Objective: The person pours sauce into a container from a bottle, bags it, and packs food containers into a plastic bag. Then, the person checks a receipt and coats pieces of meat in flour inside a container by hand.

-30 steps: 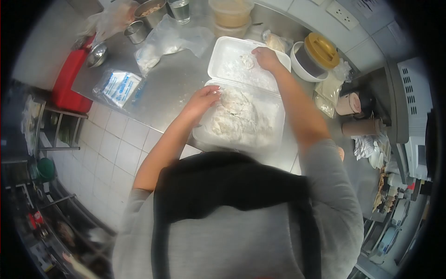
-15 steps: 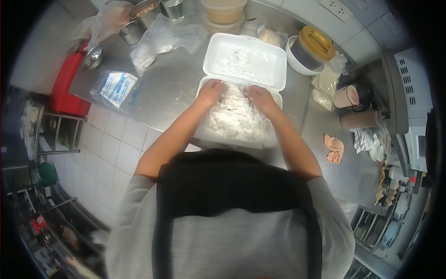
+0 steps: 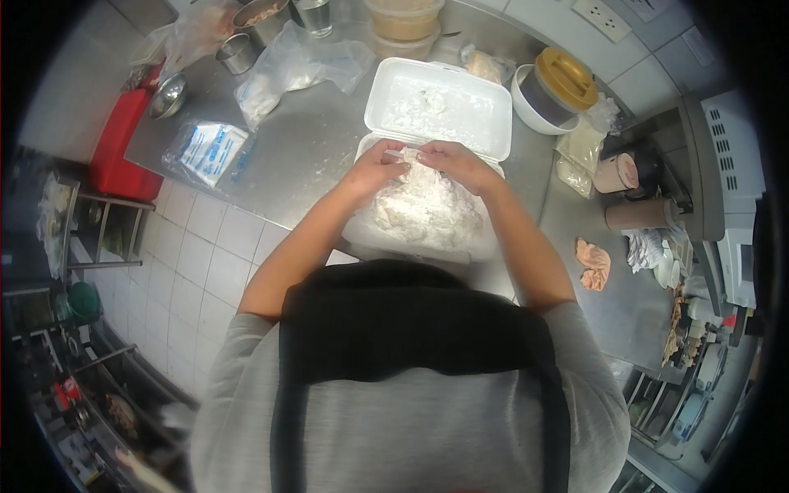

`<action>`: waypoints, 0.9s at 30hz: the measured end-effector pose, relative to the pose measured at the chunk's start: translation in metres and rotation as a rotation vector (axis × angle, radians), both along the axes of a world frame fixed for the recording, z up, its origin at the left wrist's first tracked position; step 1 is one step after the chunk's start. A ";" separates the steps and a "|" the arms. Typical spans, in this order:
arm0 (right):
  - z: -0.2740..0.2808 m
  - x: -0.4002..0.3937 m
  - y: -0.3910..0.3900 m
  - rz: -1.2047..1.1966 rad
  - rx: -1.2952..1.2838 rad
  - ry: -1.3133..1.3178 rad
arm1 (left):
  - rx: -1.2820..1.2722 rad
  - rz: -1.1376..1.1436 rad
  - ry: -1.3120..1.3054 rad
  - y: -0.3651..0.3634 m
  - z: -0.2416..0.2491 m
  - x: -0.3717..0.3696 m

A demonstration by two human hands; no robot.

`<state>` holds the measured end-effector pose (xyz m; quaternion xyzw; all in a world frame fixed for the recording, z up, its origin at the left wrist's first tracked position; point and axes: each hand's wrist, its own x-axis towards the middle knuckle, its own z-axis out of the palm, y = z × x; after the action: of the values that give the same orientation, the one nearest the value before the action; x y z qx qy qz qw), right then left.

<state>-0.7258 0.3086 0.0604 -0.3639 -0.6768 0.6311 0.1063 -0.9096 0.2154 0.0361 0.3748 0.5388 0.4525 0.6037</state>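
Note:
A white foam box (image 3: 498, 107) lies open on the steel counter, its lid folded back and dusted with white powder. Floury, lumpy white material (image 3: 423, 209) is heaped in its lower half. Over the far part of the heap, my left hand (image 3: 376, 171) has its thumb and fingers closed on a white floury piece. My right hand (image 3: 456, 167) is beside it, fingertips bent down and pressed on the same floury piece. The two hands are close together, with a small gap between the fingertips.
On the counter (image 3: 304, 156) are a plastic bag of white powder (image 3: 261, 99), a blue-and-white packet (image 3: 212, 152) and a metal cup (image 3: 237, 54). Stacked tubs (image 3: 404, 20), a white bowl (image 3: 534, 111) with a yellow-lidded container (image 3: 565, 78), and a crumpled cloth (image 3: 592, 264) also stand or lie about.
Both hands have moved closer together, from the sides of the heap to its far middle. Their fingers have come out of the powder and closed on a floury piece.

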 end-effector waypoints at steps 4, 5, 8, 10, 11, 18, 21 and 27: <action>-0.001 -0.001 0.005 0.006 -0.069 -0.033 | 0.024 -0.062 -0.048 -0.002 0.004 -0.006; -0.001 -0.001 0.005 -0.024 -0.110 -0.027 | 0.028 -0.061 -0.071 -0.002 0.004 -0.006; 0.000 -0.002 0.004 -0.074 -0.126 -0.026 | 0.055 -0.098 -0.151 -0.002 0.001 -0.008; 0.001 -0.001 0.005 -0.052 -0.115 -0.035 | 0.052 -0.105 -0.172 -0.001 -0.001 -0.009; 0.001 -0.001 0.006 -0.040 -0.108 -0.039 | 0.052 -0.108 -0.183 0.000 -0.002 -0.010; -0.007 0.003 0.006 -0.067 -0.215 0.027 | 0.058 -0.167 -0.186 0.003 -0.002 -0.013; -0.024 0.012 0.012 -0.070 -0.338 0.179 | 0.051 -0.212 -0.059 0.004 0.002 -0.010; -0.014 0.030 0.003 -0.047 -0.160 -0.040 | 0.022 -0.268 0.090 0.015 -0.002 -0.009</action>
<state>-0.6953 0.3112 0.0466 -0.3997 -0.6175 0.6729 0.0783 -0.9182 0.2302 0.0342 0.4700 0.5053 0.3563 0.6299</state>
